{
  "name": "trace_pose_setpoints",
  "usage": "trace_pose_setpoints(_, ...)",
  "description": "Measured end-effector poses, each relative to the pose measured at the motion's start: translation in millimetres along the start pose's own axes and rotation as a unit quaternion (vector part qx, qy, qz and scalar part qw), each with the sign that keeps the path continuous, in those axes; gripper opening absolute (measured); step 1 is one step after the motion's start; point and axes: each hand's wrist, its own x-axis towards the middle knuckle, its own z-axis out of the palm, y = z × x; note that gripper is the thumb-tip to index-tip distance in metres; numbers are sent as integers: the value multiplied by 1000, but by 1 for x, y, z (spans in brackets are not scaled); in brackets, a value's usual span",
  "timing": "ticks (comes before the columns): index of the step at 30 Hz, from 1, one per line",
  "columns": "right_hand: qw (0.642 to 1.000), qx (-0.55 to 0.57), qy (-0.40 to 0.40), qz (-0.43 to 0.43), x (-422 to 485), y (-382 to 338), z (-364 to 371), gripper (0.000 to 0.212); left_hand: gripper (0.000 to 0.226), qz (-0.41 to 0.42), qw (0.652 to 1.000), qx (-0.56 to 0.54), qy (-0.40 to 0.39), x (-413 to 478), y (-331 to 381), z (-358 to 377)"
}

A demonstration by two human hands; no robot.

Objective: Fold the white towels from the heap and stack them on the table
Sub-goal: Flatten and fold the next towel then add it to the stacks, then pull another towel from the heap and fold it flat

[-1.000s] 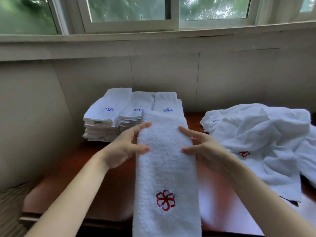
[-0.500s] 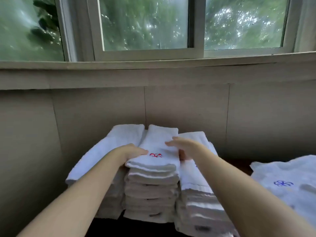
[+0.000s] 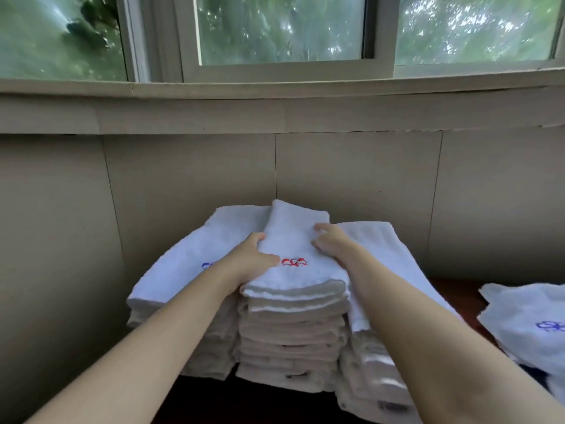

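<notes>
A folded white towel with a red emblem (image 3: 295, 240) lies on top of the middle stack (image 3: 290, 335) of folded towels by the wall. My left hand (image 3: 249, 263) grips its left side, thumb on top beside the emblem. My right hand (image 3: 328, 241) holds its right side with curled fingers. A left stack (image 3: 183, 270), its top towel showing a blue emblem, and a right stack (image 3: 382, 267) flank the middle one. The unfolded heap (image 3: 526, 319), showing a blue emblem, lies at the far right.
The dark wooden table (image 3: 455, 289) shows between the stacks and the heap. A tiled wall (image 3: 351, 172) rises right behind the stacks, with a window sill (image 3: 275, 90) above. The wall also closes in on the left.
One second ago the red-emblem towel lay as a long strip on the table. It now sits folded on the middle stack, and both hands have closed in on its sides.
</notes>
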Motion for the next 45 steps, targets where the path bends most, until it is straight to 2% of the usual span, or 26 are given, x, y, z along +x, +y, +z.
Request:
trace_pose_setpoints(1,999,-41,4,6,-2,-1,0,49,60,1,994,108,31,-3,3,0)
trace_pose_setpoints(3,990,-139,26,-8,-15,-8,0,45,51,40,955,282,86,-11,11,4)
trace_pose_setpoints(5,979,-196,16,-55,-35,-17,0,37,50,107,927,355,58,-19,16,14)
trace_pose_setpoints(6,977,-201,-18,-70,-48,-23,0,32,52,120,920,372,25,-25,17,21)
trace_pose_setpoints(8,978,-164,-100,-74,-77,-30,-1,30,57,106,921,376,-4,-36,13,34)
trace_pose_setpoints(9,980,-138,-125,-74,-92,-31,-4,35,60,101,920,377,10,-41,10,38)
trace_pose_setpoints(11,980,-98,-150,-84,-124,-31,-15,43,65,99,915,386,65,-54,4,43)
trace_pose_setpoints(14,978,-45,-181,-89,-176,-23,-36,43,62,95,909,380,142,-78,-3,49)
trace_pose_setpoints(17,982,-17,-163,-92,-233,0,-66,40,57,121,901,388,154,-114,-3,70)
trace_pose_setpoints(21,997,0,-61,-49,-312,67,-114,28,47,280,878,343,182,-177,10,114)
trace_pose_setpoints(22,1000,-12,-19,-19,-331,89,-126,27,46,303,882,325,156,-191,13,128)
trace_pose_setpoints(23,999,-39,30,19,-350,114,-137,27,46,306,893,316,98,-205,18,143)
trace_pose_setpoints(26,971,-147,143,126,-395,178,-166,31,49,312,897,312,-20,-228,32,193)
trace_pose_setpoints(28,950,-224,139,168,-417,207,-177,35,52,308,897,308,-74,-240,49,223)
trace_pose_setpoints(30,931,-306,80,185,-430,229,-180,37,56,307,898,296,-111,-251,69,250)
trace_pose_setpoints(32,926,-327,55,178,-438,240,-183,31,59,310,895,288,-138,-259,83,273)
trace_pose_setpoints(35,927,-342,50,143,-444,246,-190,27,65,313,899,261,-159,-268,97,296)
trace_pose_setpoints(40,913,-386,-1,134,-450,240,-190,30,70,334,896,263,-128,-273,105,311)
trace_pose_setpoints(42,929,-350,-2,120,-452,224,-192,26,65,325,900,264,-120,-275,107,313)
trace_pose_setpoints(45,972,-223,33,71,-452,190,-201,9,44,323,907,251,-98,-276,112,311)
